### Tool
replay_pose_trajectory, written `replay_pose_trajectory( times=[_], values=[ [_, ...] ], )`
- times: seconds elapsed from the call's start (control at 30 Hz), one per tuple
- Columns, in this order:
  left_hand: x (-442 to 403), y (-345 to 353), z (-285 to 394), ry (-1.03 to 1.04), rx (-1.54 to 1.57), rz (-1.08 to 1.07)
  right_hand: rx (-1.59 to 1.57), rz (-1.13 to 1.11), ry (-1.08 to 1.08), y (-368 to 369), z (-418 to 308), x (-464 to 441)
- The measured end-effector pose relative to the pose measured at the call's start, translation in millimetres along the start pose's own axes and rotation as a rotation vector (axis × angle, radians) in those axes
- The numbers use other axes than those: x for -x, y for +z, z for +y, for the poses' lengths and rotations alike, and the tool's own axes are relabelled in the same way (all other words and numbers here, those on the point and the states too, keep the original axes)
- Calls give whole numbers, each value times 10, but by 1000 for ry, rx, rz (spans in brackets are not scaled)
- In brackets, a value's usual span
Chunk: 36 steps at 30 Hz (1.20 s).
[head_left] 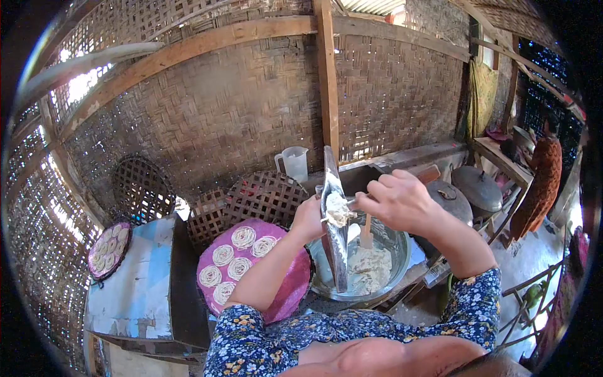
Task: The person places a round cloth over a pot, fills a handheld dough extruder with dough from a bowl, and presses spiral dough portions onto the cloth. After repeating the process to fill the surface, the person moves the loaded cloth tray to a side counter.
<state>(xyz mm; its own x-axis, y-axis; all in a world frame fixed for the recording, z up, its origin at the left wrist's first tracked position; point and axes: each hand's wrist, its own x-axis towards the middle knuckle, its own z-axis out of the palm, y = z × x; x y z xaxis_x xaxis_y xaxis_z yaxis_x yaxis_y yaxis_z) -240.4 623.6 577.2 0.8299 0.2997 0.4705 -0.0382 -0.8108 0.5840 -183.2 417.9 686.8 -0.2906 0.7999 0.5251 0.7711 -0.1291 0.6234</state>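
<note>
My left hand [308,218] is closed round the side of a long wooden press [338,257], held upright above a metal basin [402,251]. White dough [339,209] fills the opening in the press. My right hand [396,200] is closed on a thin utensil whose tip is at the dough; its handle is mostly hidden by the fingers. Inside the basin lies more pale dough [370,267], with a spatula [366,232] standing in it. Left of the basin, a round pink tray [292,286] bears several coiled noodle-like nests [244,237].
A plastic jug [294,164] and woven baskets [264,195] stand behind the tray. Lidded pots [477,188] are at the right. A smaller tray [110,250] rests on a blue-white box [132,276] at the left. Another person [541,176] stands at the far right.
</note>
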Motion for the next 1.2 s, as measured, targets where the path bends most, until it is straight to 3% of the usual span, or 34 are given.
replay_pose_trajectory(
  times=[0.13,0.2,0.27,0.37,0.43,0.5,0.53,0.6,0.63,0.67,0.73,0.77,0.8,0.87,0.97,1.03,1.17,1.2],
  values=[
    [-51,0,-227,-28,-2,-43,-37,30,84,-118,116,61],
    [-172,187,-756,-67,358,-27,-62,89,219,-262,252,194],
    [-119,4,-494,-150,512,-39,-64,91,435,-343,294,360],
    [-59,-152,72,-218,565,9,-647,399,1007,373,-72,395],
    [-171,172,-199,-101,581,85,-1027,438,1149,699,-387,295],
    [-244,345,-375,-55,619,129,-758,374,1148,835,-631,262],
    [-260,353,-410,-68,651,136,-526,475,907,869,-662,315],
    [-234,226,-526,-254,1344,12,-458,388,790,759,-660,454],
    [-296,205,-772,-288,1473,-11,-425,345,732,725,-652,545],
    [-298,223,-994,-304,1234,24,-484,322,715,748,-652,657],
    [-264,27,-746,-318,1577,34,-749,302,847,761,-588,757],
    [-292,97,-788,-235,1210,68,-882,287,912,758,-579,778],
    [-305,214,-882,-160,846,94,-925,219,1111,722,-523,701],
    [-174,-15,-379,-24,49,21,-708,374,1095,907,-423,581],
    [-188,137,-336,54,118,98,-522,440,904,1000,-446,504],
    [-269,272,-618,-43,525,104,-497,394,802,967,-516,559],
    [-300,136,-958,-398,1407,-13,-820,264,793,774,-656,711],
    [-197,-70,-693,-317,1296,-48,-958,258,839,769,-631,773]
  ],
)
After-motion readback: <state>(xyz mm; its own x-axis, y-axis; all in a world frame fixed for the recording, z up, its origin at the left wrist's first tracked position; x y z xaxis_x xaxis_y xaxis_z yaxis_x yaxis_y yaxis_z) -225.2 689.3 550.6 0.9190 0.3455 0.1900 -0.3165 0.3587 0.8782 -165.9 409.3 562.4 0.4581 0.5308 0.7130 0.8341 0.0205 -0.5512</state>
